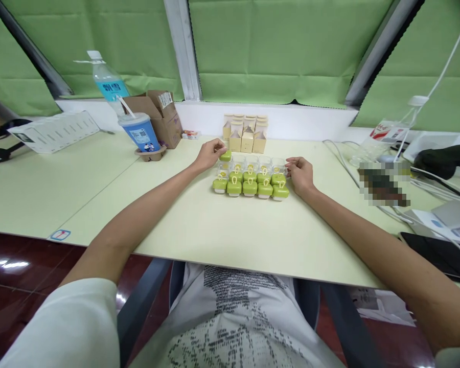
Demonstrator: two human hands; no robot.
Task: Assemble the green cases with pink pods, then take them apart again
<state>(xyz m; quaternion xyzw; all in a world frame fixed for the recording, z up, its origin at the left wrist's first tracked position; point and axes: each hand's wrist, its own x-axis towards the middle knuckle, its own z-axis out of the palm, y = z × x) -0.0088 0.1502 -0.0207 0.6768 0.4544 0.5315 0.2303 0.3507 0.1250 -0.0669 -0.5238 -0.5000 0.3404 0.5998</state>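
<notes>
Small green cases with yellow loops stand in rows on the table, the front row including a green case [250, 187]. Behind them are clear plastic cups [252, 162]. At the back left corner of this group, my left hand [210, 155] pinches a green lid-like piece [226, 156] between thumb and fingertips, right over or at a clear cup. My right hand [301, 175] is at the right end, fingers bent and apart, fingertips beside the rightmost clear cup [279, 164]. Whether they touch it is too small to tell.
Small cream cartons [247, 138] stand open behind the cups. To the left are a cardboard box [172, 128], a blue drink cup [142, 135] and a water bottle [109, 84]. Cables [341, 161], a clear bottle [383, 135] and a black tablet [437, 250] lie right.
</notes>
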